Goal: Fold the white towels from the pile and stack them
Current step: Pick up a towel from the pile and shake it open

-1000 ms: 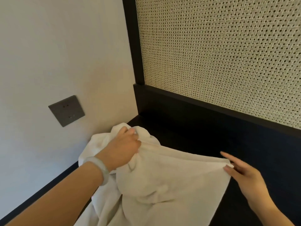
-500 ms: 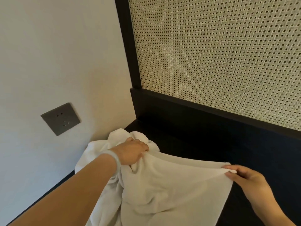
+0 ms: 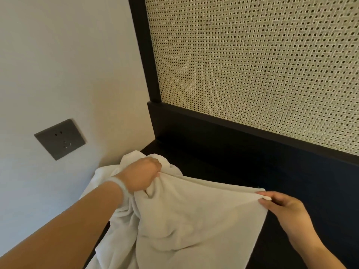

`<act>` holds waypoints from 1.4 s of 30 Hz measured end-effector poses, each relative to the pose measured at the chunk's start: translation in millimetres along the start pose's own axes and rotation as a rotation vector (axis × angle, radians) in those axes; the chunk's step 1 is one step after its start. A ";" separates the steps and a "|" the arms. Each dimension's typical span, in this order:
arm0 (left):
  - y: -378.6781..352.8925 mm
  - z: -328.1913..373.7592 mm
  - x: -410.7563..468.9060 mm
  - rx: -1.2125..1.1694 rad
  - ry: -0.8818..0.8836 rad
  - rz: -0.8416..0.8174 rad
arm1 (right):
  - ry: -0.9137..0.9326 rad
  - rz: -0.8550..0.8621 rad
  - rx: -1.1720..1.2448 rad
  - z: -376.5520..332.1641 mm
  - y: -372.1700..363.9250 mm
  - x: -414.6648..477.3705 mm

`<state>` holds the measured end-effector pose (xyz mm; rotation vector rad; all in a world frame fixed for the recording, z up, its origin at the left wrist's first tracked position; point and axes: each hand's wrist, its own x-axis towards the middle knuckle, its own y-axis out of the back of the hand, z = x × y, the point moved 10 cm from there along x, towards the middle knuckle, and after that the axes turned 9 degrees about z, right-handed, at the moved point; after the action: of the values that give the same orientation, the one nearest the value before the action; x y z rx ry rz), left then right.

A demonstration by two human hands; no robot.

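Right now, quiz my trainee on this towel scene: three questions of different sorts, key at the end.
1. True or false: the right hand pinches a corner of the towel.
2. The socket sits: A) left of the towel, B) right of it, C) under it.
3. Fill in: the left hand grips the towel and wears a pale ____ at the wrist.
Key: 1 true; 2 A; 3 bracelet.
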<state>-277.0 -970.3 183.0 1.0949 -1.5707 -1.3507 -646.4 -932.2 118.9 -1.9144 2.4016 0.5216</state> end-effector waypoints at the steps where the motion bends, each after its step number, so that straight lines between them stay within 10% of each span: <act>1: 8.6 -4.6 -2.8 -0.025 0.022 0.012 | 0.003 0.009 0.002 -4.6 -0.2 0.4; 8: 118.0 -62.6 -83.1 0.020 0.118 0.083 | 0.359 -0.027 0.030 -182.6 -52.5 -1.2; 14: 343.9 -139.0 -235.0 0.187 0.539 0.642 | 0.814 -0.210 0.125 -440.7 -124.2 -92.8; 20: 496.3 -105.3 -337.4 0.345 0.597 1.141 | 1.142 -0.296 0.245 -585.0 -105.9 -170.8; 29: 353.0 -123.7 -340.2 0.067 0.826 0.706 | 0.977 -0.674 0.041 -505.8 -195.2 -142.8; 42: 215.1 -79.4 -328.6 -0.079 0.869 0.678 | 1.253 -0.566 0.001 -510.2 -206.4 -163.5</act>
<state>-120.6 -671.4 399.1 0.8061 -1.0487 -0.3739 -315.4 -957.0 587.4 -3.3159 1.9002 -0.9856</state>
